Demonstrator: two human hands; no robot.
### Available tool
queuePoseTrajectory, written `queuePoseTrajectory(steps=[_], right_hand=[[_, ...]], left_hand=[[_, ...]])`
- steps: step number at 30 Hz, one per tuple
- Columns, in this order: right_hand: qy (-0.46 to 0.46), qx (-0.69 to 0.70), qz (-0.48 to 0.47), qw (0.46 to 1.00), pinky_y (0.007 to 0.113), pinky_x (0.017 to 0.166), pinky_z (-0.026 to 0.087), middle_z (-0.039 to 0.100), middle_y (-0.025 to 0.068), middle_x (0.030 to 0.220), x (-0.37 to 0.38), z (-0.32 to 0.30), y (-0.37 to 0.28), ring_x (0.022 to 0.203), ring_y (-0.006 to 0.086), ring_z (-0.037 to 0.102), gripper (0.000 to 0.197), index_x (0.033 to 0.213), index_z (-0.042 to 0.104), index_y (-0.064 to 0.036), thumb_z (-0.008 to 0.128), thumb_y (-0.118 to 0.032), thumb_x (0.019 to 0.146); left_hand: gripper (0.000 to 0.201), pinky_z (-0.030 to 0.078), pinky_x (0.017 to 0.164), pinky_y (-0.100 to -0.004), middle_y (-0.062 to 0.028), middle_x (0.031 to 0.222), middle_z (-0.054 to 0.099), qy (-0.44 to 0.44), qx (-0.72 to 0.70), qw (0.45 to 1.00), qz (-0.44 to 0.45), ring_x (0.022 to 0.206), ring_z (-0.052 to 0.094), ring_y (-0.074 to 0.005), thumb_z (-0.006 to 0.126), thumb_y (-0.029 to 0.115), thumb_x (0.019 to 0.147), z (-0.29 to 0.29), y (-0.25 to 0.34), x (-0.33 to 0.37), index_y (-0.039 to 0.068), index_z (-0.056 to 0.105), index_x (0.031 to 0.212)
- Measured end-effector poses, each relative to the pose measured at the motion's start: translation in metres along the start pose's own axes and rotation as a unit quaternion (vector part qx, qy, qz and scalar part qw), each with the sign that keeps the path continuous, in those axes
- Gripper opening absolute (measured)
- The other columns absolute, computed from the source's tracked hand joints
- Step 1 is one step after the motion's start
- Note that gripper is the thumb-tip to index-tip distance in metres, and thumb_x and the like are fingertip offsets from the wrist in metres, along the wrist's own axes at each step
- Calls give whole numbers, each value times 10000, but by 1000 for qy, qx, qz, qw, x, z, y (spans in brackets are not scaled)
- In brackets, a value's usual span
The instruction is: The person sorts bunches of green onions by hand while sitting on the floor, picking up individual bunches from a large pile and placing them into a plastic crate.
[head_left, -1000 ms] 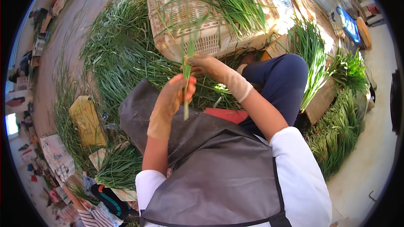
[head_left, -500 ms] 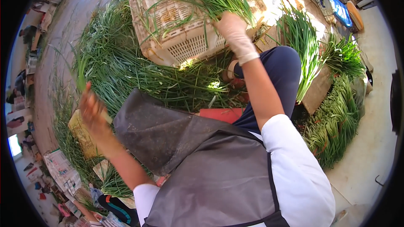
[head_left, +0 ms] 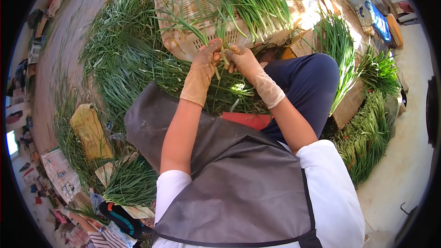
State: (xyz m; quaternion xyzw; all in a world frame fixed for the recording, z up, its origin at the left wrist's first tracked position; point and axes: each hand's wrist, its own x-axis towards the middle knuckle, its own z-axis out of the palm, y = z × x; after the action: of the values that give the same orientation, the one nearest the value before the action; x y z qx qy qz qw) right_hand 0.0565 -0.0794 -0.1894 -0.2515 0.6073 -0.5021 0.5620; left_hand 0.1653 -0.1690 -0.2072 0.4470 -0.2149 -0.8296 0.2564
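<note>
Both my hands wear thin pale gloves and meet just in front of the upturned pale plastic crate (head_left: 172,46). My left hand (head_left: 202,66) is closed on a few green chive stalks (head_left: 195,31), their leaves pointing away over the crate. Close beside it, my right hand (head_left: 247,65) pinches the pale lower ends of chive stalks (head_left: 225,59). Whether both hands grip the same stalks is hidden by the fingers. On top of the crate lies a larger loose bunch of chives (head_left: 255,4), its pale ends toward me.
Heaped green leaves (head_left: 124,64) surround the crate's left and near sides. At right stand an upright chive bunch (head_left: 337,50) and a stack of tied bundles (head_left: 367,133). A yellow container (head_left: 92,131) and another bunch (head_left: 131,181) lie at left. A person's striped sleeve (head_left: 98,239) shows lower left.
My left hand has come from the far left to the crate's near edge. My right hand has left the bunch on the crate and drawn nearer, meeting the left.
</note>
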Motion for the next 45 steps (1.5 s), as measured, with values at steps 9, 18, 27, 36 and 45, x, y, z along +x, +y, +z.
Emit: queuePoseTrajectory(steps=[9, 18, 27, 36, 45], right_hand=[[151, -186, -193, 952, 194, 403, 358, 484, -10, 538, -28, -17, -38, 440, 59, 448, 184, 874, 605, -55, 437, -129, 886], [-142, -33, 91, 985, 352, 759, 459, 612, 217, 929, 28, 27, -3, 851, 228, 605, 625, 1011, 536, 91, 573, -489, 782], [290, -574, -31, 765, 393, 715, 483, 633, 181, 881, 71, -19, -28, 830, 296, 608, 346, 943, 614, -48, 566, -359, 799], [113, -144, -136, 974, 203, 438, 335, 502, -8, 544, 17, -3, -13, 444, 69, 430, 242, 963, 600, -29, 482, -228, 892], [103, 71, -67, 990, 170, 438, 330, 548, 14, 607, -4, -32, 0, 444, 70, 432, 258, 1027, 579, -9, 423, -183, 919]], left_hand=[[181, 229, 381, -209, 27, 499, 468, 61, 211, 975, 24, 380, 325, -63, 541, 192, 815, -90, 35, -7, 30, 597, 754], [205, 242, 386, -174, 37, 542, 405, -103, 327, 936, -84, 387, 321, -48, 430, 208, 882, -59, 72, -114, 50, 560, 901], [256, 359, 454, -161, -9, 701, 560, 156, 201, 918, 304, 490, 426, -33, 541, 136, 859, -38, 148, -196, -4, 514, 1072], [207, 303, 388, -214, 29, 560, 431, 40, -112, 988, 98, 402, 353, -70, 522, 237, 885, -12, 58, -40, 43, 522, 956], [264, 246, 314, -175, 49, 496, 323, -99, -151, 941, 285, 343, 263, -37, 572, 269, 857, -38, 98, -51, 103, 498, 1048]])
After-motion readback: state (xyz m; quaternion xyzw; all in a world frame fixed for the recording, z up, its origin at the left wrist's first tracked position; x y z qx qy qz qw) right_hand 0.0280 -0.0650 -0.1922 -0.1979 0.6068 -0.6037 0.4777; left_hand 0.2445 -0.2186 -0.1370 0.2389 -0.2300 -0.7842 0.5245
